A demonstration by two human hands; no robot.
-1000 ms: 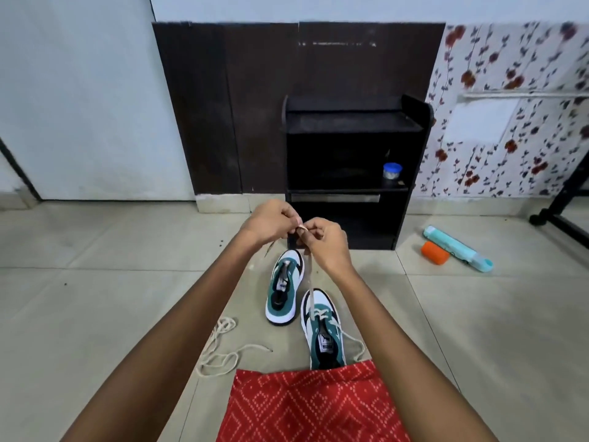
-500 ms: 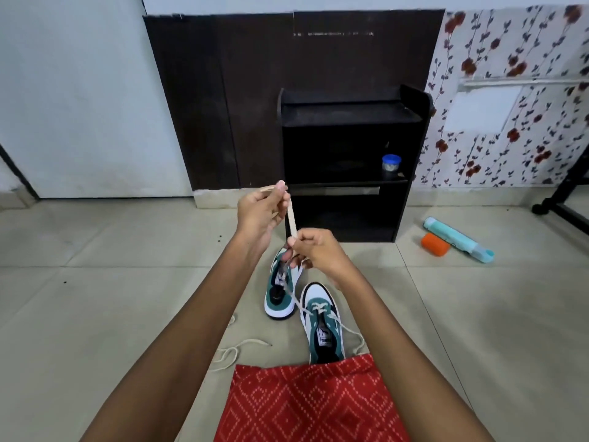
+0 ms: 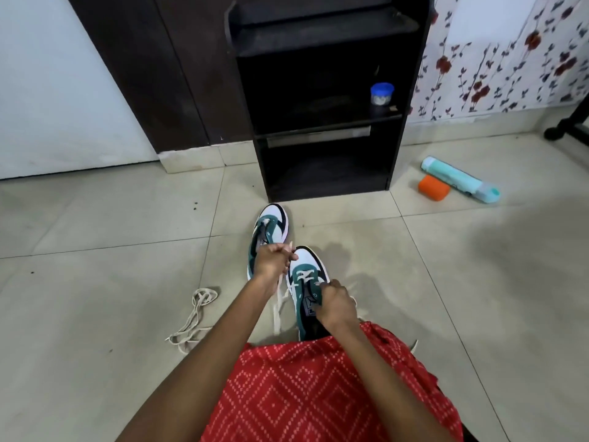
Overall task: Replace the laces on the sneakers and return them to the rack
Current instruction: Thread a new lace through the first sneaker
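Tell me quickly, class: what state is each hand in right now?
Left hand: closed, gripping the lace.
Right hand: closed, fingers curled on the near sneaker at its laced front.

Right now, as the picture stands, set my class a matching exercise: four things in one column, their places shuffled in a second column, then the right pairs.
Things
1. blue-lidded jar
2. orange cylinder
3. loose lace
4. right hand

Places
A. tangled on the floor, left of the far sneaker
B. gripping the near sneaker
C. on a shelf of the black rack
D. on the floor beside the turquoise bottle

Pairs: 1-C, 2-D, 3-A, 4-B
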